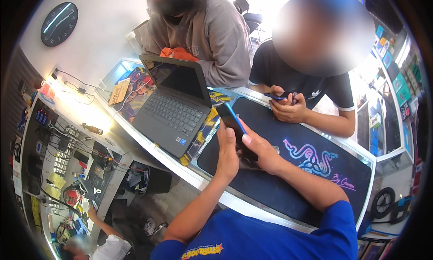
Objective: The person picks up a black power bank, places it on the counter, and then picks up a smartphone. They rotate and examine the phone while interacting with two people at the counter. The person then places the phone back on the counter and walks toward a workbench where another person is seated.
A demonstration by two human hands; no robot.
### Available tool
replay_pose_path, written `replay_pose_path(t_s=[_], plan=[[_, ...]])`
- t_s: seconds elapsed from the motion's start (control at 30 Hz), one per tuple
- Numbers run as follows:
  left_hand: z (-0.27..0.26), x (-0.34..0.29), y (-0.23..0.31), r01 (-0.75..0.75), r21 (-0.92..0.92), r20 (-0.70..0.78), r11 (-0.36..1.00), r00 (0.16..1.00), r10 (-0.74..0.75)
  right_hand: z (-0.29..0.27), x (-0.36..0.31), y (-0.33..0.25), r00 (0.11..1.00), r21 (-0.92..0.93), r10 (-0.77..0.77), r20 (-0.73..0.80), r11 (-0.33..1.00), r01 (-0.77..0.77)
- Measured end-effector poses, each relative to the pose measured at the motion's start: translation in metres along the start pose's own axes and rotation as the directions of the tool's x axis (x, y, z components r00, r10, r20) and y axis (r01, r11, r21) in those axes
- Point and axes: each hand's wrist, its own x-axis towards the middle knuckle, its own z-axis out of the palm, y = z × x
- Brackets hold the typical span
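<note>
Left grip (228, 154) and right grip (264, 152) hold a phone (232, 120) right of the laptop (170, 116). Likely light, stiff, slick, fragile; take its long edges.

One laptop (173, 113), one clock (59, 24), one mat (279, 192), two hand-held phones (231, 118).

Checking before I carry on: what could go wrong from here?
The blue-edged phone is held between the left hand and right hand, over the black mat; if their grip loosens, it could drop. The open laptop lies close to the left hand, so a stray move might bump it. It sits near the counter edge, so might be knocked off.
</note>
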Motion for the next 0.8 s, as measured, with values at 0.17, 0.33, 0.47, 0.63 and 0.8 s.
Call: replay_pose_path(t_s=[0.17, 0.33, 0.47, 0.63, 0.8], plan=[[-0.014, -0.003, -0.003, 0.015, -0.327, 0.149, 0.945, 0.988, 0.036, -0.007, -0.002, 0.003, 0.992, -0.384, -0.125, -0.008, 0.917, 0.112], [-0.026, 0.0, -0.002, 0.074, -0.365, 0.184, 0.928, 0.983, -0.006, -0.005, 0.004, 0.006, 0.994, -0.231, -0.105, -0.013, 0.968, 0.099], [-0.023, -0.001, -0.01, 0.037, -0.319, 0.101, 0.947, 0.995, -0.004, -0.001, 0.005, 0.009, 0.997, -0.2, -0.054, -0.057, 0.979, 0.041], [-0.025, -0.002, -0.003, 0.029, -0.183, 0.106, 0.983, 0.994, -0.009, 0.003, 0.004, 0.005, 0.998, -0.157, -0.051, -0.035, 0.987, 0.045], [-0.027, 0.001, -0.001, 0.095, -0.271, 0.155, 0.958, 0.987, -0.054, 0.004, 0.005, 0.004, 0.998, -0.136, -0.011, -0.057, 0.991, 0.003]])
